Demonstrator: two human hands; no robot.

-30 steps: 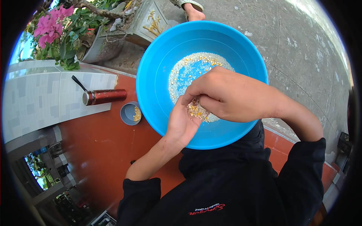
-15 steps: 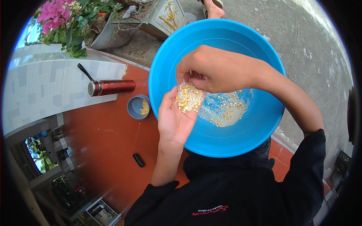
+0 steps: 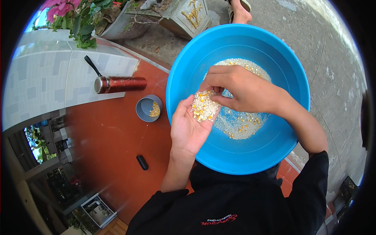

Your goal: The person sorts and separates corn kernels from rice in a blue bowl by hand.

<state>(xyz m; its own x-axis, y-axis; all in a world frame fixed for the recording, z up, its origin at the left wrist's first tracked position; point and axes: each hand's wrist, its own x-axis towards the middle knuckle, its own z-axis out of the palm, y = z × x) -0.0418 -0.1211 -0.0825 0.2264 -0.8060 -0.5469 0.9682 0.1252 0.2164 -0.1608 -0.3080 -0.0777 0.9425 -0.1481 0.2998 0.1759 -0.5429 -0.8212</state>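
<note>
My left hand (image 3: 192, 133) is palm up with its fingers cupped, carrying a heap of white rice grains mixed with yellow corn kernels (image 3: 204, 106). Over that heap, my right hand (image 3: 239, 88) bends down with thumb and fingertips pinched at the grains; anything between the tips is too small to make out. Both hands are above a large blue basin (image 3: 235, 158), which sits at my lap. More rice with scattered corn kernels (image 3: 244, 127) lies across the basin's bottom, partly covered by my right hand and forearm.
Left of the basin, a grey bowl (image 3: 143, 109) with some corn kernels (image 3: 155, 110) stands on the red floor (image 3: 113, 145). A red flask (image 3: 121, 84) and a small black case (image 3: 142, 162) lie nearby. Planters (image 3: 184, 19) stand beyond, near another person's foot (image 3: 241, 15).
My right hand has shifted from the far edge of the heap down to its right side, fingertips now at the grains. The view has shifted, and more rice shows in the basin.
</note>
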